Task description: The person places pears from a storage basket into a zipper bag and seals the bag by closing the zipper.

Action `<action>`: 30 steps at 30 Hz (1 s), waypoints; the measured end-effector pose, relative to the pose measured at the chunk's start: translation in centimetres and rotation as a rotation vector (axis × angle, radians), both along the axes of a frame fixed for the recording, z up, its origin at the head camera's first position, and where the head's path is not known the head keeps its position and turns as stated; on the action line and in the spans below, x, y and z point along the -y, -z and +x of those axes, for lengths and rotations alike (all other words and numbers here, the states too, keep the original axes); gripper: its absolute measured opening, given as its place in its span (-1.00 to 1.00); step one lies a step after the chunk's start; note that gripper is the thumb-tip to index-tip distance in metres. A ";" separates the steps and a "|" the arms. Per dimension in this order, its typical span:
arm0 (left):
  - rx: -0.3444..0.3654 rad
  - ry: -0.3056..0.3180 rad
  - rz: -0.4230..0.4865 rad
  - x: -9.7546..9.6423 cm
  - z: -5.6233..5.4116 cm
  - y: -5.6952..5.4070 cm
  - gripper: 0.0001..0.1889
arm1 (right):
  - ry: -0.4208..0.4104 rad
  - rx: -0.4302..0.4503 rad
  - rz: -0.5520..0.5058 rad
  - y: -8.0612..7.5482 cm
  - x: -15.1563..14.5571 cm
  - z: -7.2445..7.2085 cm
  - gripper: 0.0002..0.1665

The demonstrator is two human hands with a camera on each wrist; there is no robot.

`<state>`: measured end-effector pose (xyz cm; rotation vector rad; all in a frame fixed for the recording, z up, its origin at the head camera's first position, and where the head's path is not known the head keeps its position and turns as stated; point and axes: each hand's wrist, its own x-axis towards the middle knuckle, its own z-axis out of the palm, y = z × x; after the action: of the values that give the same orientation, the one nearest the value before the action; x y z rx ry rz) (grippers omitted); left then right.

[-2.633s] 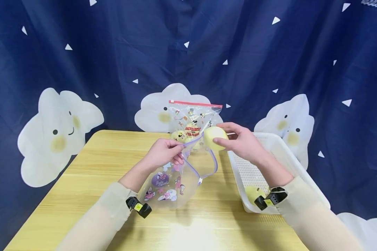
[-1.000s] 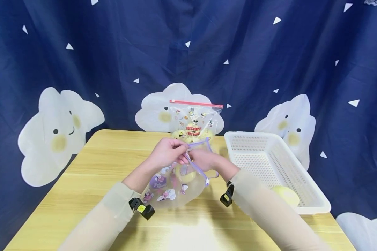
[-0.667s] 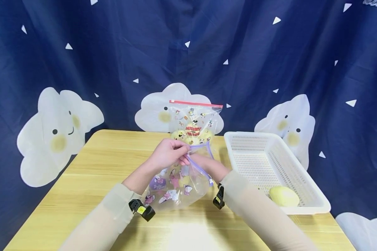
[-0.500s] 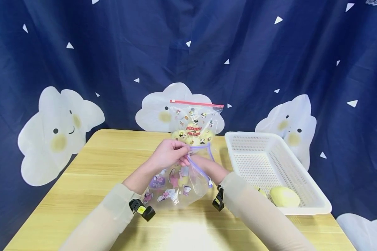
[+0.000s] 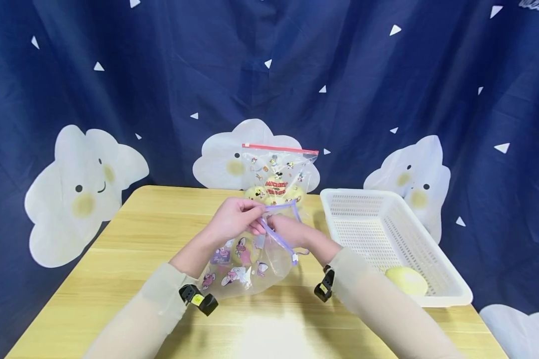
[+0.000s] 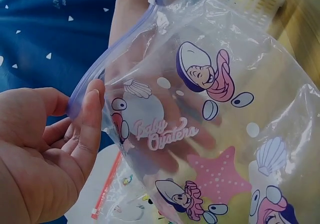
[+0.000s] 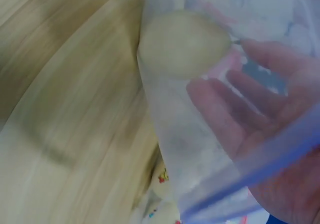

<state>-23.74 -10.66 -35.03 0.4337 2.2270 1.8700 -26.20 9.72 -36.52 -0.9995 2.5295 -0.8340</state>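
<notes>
My left hand [image 5: 235,219] pinches the purple slider rim of a clear zip bag [image 5: 269,286] printed with pink cartoon oysters. Its mouth gapes toward the right. Through that mouth my right hand [image 5: 289,230] reaches inside. A yellow apple [image 7: 182,47] lies low in the bag, just beyond the right fingertips. In the right wrist view the fingers [image 7: 215,104] are spread and slightly bent, with nothing gripped between them. The left wrist view shows the right hand through the plastic, behind the printed lettering.
Behind stands a second clear bag [image 5: 280,162] with a red zip and several yellow apples inside. On the right, a white perforated basket [image 5: 451,300] holds a yellow apple [image 5: 406,280]; the right sleeve covers part of it. A dark blue curtain [image 5: 170,75] hangs behind the wooden table [image 5: 139,244].
My right hand carried the apple from the bag's mouth down inside, let go of it and has drawn back slightly toward the opening. The left hand keeps pinching the rim.
</notes>
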 end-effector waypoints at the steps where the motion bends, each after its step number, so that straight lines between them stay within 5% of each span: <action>1: 0.001 -0.003 -0.001 0.1 0.0 0.0 -0.67 | 0.007 0.009 0.015 -0.2 -0.2 0.1 -0.80; 13: 0.017 -0.035 -0.002 0.4 0.2 0.1 -0.69 | 0.133 0.137 -0.004 -2.5 -5.4 2.1 -0.62; 30: 0.045 -0.043 0.009 1.1 0.0 0.4 -0.69 | 0.247 0.014 -0.001 -5.5 -15.1 4.5 -0.61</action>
<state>-23.78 -11.75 -35.39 0.3439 2.2163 1.8923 -21.74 24.87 -31.03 -0.6869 2.6767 -0.9038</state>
